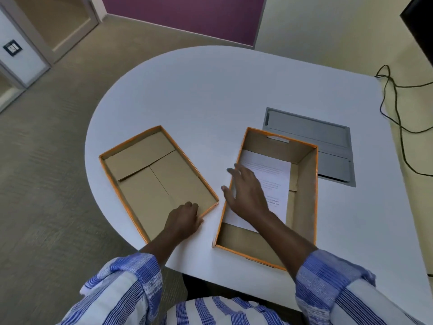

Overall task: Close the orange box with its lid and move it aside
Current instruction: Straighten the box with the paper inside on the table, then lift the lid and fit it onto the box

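The orange box (307,184) stands open on the white table, right of centre, with a printed white sheet (271,174) lying inside it. Its lid (150,174) lies upside down to the left, brown inside with an orange rim. My left hand (185,218) grips the lid's near right corner, fingers curled over the rim. Above the box's left wall my right hand (246,193) hovers with fingers spread, holding nothing, partly covering the sheet.
The white table (210,95) has a rounded far and left edge. A grey cable hatch (328,146) is set into it just behind the box. Black cables (398,109) hang beyond the right edge. Carpet floor lies to the left.
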